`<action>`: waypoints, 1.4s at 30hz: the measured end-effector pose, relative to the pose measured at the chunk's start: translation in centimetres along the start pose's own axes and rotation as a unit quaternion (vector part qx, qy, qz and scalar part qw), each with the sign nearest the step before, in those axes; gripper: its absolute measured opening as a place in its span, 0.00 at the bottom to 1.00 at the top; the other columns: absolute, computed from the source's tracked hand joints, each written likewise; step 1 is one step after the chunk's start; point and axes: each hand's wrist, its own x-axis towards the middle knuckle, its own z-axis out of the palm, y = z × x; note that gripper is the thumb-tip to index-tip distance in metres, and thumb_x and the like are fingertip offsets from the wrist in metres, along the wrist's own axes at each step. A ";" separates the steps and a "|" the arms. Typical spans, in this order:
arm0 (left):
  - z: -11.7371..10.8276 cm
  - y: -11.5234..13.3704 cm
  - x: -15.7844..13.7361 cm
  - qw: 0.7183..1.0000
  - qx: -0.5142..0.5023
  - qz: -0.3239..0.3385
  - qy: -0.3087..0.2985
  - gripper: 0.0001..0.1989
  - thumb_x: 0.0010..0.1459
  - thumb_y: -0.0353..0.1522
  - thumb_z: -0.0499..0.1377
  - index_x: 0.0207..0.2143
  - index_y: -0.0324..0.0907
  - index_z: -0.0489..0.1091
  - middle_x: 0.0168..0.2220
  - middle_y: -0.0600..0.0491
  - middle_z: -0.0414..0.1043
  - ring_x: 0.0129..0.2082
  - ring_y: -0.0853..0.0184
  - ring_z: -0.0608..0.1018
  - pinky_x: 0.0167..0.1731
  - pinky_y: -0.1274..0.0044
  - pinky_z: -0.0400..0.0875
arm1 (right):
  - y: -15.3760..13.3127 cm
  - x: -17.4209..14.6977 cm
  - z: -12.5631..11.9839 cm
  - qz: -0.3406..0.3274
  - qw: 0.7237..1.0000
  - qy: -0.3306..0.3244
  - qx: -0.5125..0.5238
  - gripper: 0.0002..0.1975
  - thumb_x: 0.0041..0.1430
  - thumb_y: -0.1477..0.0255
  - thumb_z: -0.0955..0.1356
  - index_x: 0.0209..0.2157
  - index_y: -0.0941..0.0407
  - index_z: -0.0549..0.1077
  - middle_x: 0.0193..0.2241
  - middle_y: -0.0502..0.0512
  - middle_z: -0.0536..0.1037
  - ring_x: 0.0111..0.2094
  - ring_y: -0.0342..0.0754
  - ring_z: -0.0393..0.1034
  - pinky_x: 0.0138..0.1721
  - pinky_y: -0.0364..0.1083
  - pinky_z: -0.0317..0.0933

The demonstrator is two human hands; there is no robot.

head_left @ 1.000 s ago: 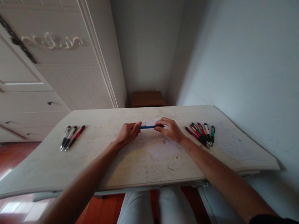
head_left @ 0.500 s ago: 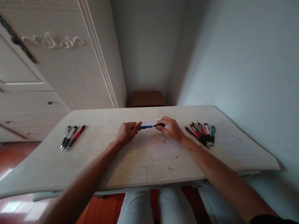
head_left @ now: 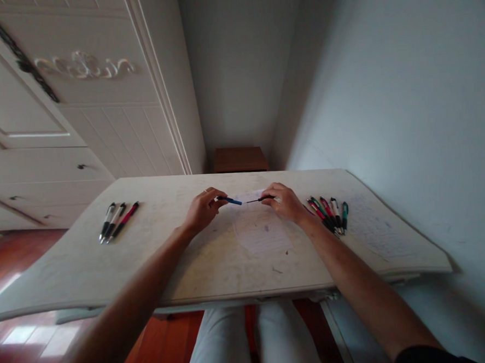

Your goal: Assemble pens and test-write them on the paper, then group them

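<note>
My left hand (head_left: 202,208) pinches the blue barrel (head_left: 233,201) of a pen, its open end pointing right. Facing it, my right hand (head_left: 285,202) holds the pen's black grip section (head_left: 267,197) between thumb and fingers. A thin dark refill (head_left: 252,201) sticks out of that section to the left. A small gap separates the two pen parts, which are held over a lined paper sheet (head_left: 263,238). My fingers partly cover both pieces.
Three assembled pens (head_left: 117,222) lie at the table's left. Several coloured pens (head_left: 330,213) are fanned out right of my right hand, beside another scribbled sheet (head_left: 374,228). The white table (head_left: 158,274) adjoins a wall (head_left: 420,138) on the right.
The blue barrel has come apart from the black grip section, baring the refill. My left hand has tilted the barrel, and my right hand has shifted slightly right.
</note>
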 end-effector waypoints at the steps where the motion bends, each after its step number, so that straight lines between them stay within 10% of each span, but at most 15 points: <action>1: -0.1 -0.1 0.0 1.000 0.000 0.003 -0.003 0.10 0.61 0.38 0.59 0.37 0.39 0.73 0.33 0.52 0.72 0.18 0.77 0.71 0.24 0.82 0.67 | 0.2 0.0 -0.1 0.001 1.000 0.000 -0.005 0.06 0.53 0.78 0.72 0.33 0.54 0.79 0.32 0.55 0.75 0.37 0.50 0.69 0.42 0.49 0.63; 16: -0.2 -0.8 0.0 0.999 0.022 -0.013 -0.021 0.09 0.60 0.36 0.60 0.36 0.39 0.73 0.33 0.52 0.71 0.19 0.76 0.71 0.25 0.80 0.66 | 1.4 -0.1 -0.7 0.019 0.998 -0.039 -0.044 0.07 0.49 0.80 0.74 0.32 0.55 0.79 0.32 0.55 0.75 0.37 0.50 0.68 0.41 0.49 0.61; 42: 1.2 0.2 -0.6 0.982 0.118 0.035 -0.147 0.11 0.60 0.39 0.60 0.40 0.47 0.79 0.49 0.45 0.71 0.49 0.57 0.74 0.52 0.63 0.67 | 0.1 -0.3 0.0 0.013 0.999 -0.045 -0.004 0.06 0.50 0.78 0.74 0.31 0.55 0.79 0.31 0.54 0.75 0.36 0.49 0.69 0.42 0.49 0.62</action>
